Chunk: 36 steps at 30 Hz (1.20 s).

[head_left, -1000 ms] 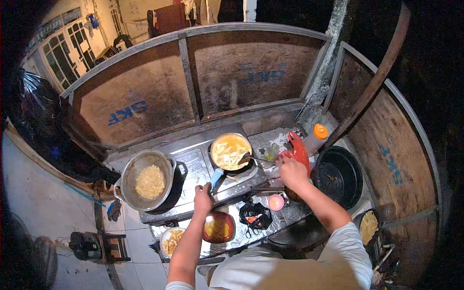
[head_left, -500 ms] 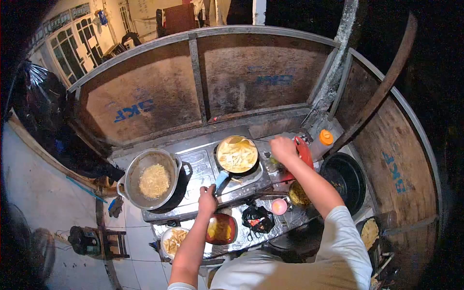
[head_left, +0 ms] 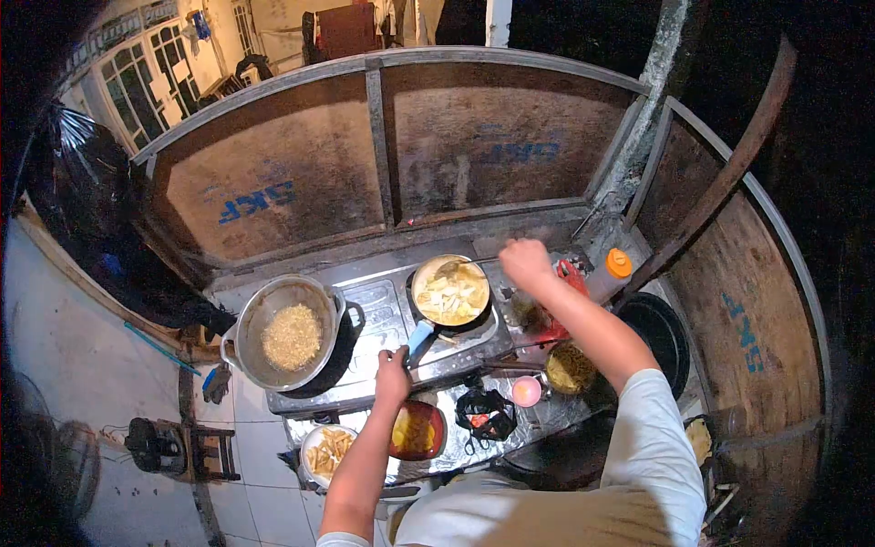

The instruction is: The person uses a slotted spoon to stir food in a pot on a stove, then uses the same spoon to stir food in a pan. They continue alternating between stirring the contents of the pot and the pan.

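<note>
Both hands are busy at the stove. Left hand [head_left: 393,366] is curled around the blue handle [head_left: 418,337] of the pan [head_left: 449,294], close to the body. Right hand [head_left: 526,263] is further away, fingers pinched shut on the thin end of a spoon [head_left: 453,268]. The spoon's bowl sits in the yellow food at the far edge of the pan. The pan sits on the right burner of the stove [head_left: 374,314].

Nearest to the body, on the shiny surface [head_left: 456,438], are a white bowl [head_left: 325,449] of pale strips and a red bowl [head_left: 415,430] with yellow stuff. The left arm covers part of both. Beside them lie a black bag [head_left: 485,408] and a small pink cup [head_left: 526,391]. It is too small to see what is in the bag.

A little pot [head_left: 571,366] peeks out from under the right arm. Something red [head_left: 571,276] is mostly hidden behind that arm too. A big dark basin [head_left: 654,330] is partly covered as well.

To the left, a big silver pot [head_left: 287,335] holds crumbly yellow bits. Further back stands a bottle with an orange cap [head_left: 618,263]. Behind it all is a brown board wall [head_left: 365,164] with blurry blue letters.
</note>
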{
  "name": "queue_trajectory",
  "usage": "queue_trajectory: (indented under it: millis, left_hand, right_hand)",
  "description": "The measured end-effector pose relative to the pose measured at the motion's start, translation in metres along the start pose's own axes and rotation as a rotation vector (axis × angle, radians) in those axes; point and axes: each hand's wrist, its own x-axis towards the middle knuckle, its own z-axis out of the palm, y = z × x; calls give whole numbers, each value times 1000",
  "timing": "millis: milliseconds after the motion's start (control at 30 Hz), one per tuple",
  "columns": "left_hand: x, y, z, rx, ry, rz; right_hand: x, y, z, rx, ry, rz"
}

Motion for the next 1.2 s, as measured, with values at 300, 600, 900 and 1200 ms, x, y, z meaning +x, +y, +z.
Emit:
queue_trajectory:
  millis: [300,600,900,1200]
  left_hand:
    - [1,1,-1,-6,-10,-4]
    - [0,4,-5,-9,-34,-17]
    - [1,3,-4,-9,-36,-11]
    - [-1,9,-9,-22,-31,-25]
  right_hand:
    - [-14,24,22,94,-66,116]
    - [6,44,61,440,-443,300]
    - [39,74,132,692,-547,89]
    - [7,92,49,566,-465,194]
